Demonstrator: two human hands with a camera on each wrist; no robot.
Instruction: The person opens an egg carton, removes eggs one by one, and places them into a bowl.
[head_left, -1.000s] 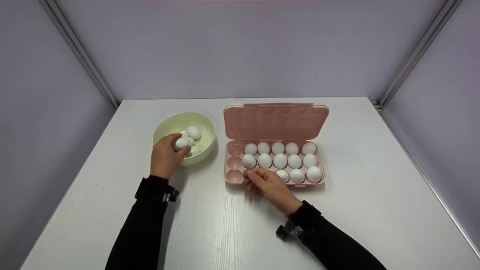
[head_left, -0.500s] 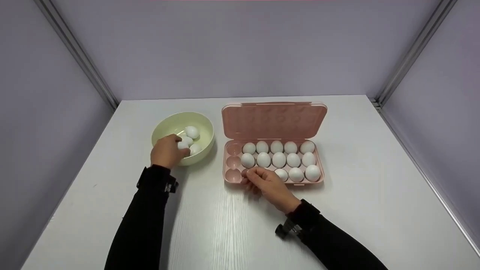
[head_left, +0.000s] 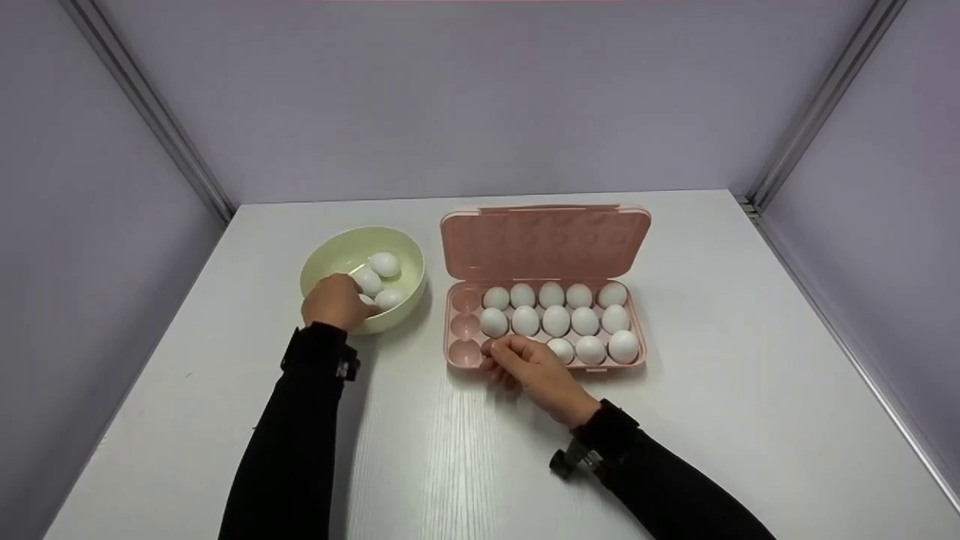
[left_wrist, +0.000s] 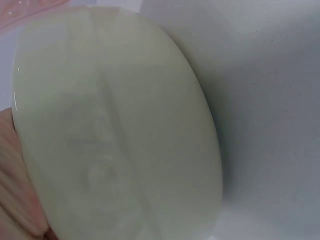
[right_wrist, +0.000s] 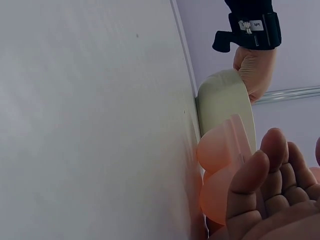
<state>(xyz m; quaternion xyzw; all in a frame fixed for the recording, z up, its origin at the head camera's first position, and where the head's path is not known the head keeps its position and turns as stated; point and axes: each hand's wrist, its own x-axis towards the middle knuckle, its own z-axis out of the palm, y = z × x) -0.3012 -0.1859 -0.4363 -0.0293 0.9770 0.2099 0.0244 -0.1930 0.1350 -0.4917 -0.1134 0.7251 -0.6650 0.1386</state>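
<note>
My left hand (head_left: pixel 335 301) reaches over the near rim of a pale green bowl (head_left: pixel 409 251) and holds a white egg (head_left: pixel 366 299) low inside it, mostly hidden by the fingers. Several other white eggs (head_left: pixel 385 264) lie in the bowl. In the left wrist view the bowl's outer wall (left_wrist: pixel 150 125) fills much of the picture. My right hand (head_left: pixel 536 373) hovers at the near edge of a pink egg carton (head_left: pixel 465 352), its fingers loosely curled with nothing between them. White eggs (head_left: pixel 556 321) fill most cups; the leftmost column shows bare pink cups.
The carton's pink lid (head_left: pixel 545 244) stands raised at the back. Bowl and carton sit side by side on a white table (head_left: pixel 750 337). Grey-lilac panels (head_left: pixel 480 97) surround the table at the back and sides.
My left hand has lowered the egg from near the rim deeper into the bowl. The right hand stays in place at the carton. The view has shifted slightly.
</note>
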